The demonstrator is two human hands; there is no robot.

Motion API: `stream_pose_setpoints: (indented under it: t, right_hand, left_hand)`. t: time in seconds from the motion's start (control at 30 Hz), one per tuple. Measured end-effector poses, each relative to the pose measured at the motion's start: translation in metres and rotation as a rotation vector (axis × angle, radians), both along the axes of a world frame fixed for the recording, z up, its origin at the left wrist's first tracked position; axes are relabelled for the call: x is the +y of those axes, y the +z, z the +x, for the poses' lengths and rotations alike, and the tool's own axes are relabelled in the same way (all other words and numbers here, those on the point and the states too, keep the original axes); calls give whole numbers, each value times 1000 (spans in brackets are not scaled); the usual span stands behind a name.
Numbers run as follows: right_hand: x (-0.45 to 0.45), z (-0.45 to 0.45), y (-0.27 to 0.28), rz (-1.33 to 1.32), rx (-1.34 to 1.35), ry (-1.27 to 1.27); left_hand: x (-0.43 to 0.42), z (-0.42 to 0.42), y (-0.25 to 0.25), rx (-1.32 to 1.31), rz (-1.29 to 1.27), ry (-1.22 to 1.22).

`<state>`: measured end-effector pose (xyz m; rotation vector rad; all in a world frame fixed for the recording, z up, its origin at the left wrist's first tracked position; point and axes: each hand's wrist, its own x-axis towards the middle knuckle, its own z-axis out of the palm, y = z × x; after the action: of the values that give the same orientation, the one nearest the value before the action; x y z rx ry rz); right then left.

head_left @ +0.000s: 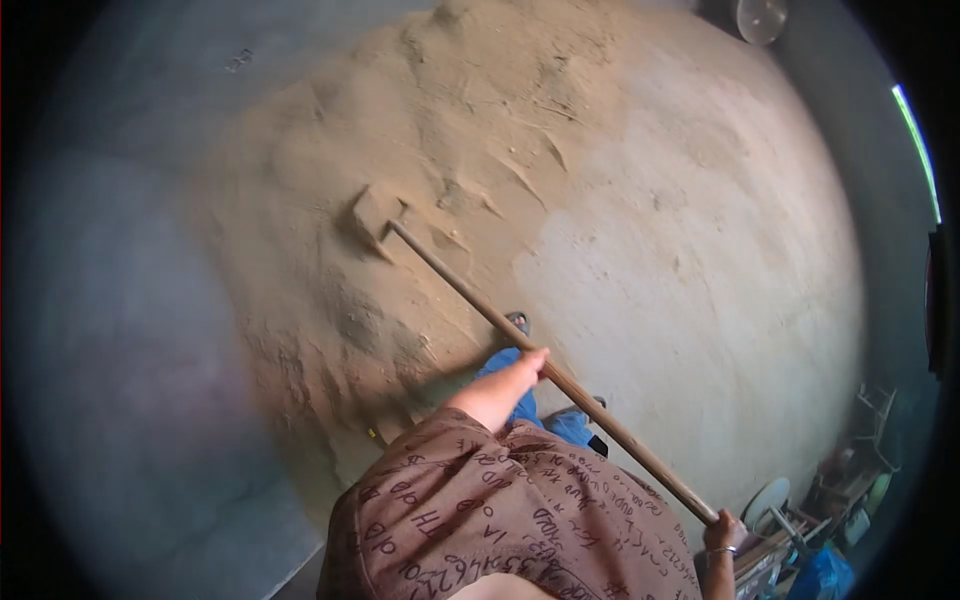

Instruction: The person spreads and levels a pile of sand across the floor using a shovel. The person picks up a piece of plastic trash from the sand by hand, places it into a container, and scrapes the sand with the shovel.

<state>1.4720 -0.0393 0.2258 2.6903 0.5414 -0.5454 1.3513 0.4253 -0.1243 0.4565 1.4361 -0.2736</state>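
A long wooden handle (462, 288) runs diagonally from the upper left to the lower right. Its blade (378, 214), coated in sand, rests in a spread of brown sand (300, 150) on the floor. My left hand (533, 366) is closed around the middle of the handle, in front of my body. Near the handle's far end, at the lower right, my right hand (724, 531) grips it, with a bracelet at the wrist.
Pale floor (690, 250) lies right of the sand. My sandalled foot (517, 322) is close to the sand's edge. A blue plastic bag (823, 576) and assorted items stand at the lower right. A round metal object (762, 18) is at the top right.
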Motion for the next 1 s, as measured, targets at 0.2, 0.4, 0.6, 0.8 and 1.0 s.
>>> stream_pose_setpoints:
  t: [0.2,0.4,0.6,0.8,1.0]
  right_hand:
    - [244,-21,-11,353,89,161]
    - [242,-21,33,467,72,280]
    - [38,-18,52,230,-137,129]
    - [-198,-4,149,-111,-271,71]
    - [-246,-13,254,-360,-226,-32]
  left_hand:
    - [289,-15,32,47,584,136]
    - [300,-3,101,-203,424,347]
    - [44,37,64,-68,171,80]
    - [-230,56,113,-228,-40,-111]
    - [-344,54,174,-319,-338,-355]
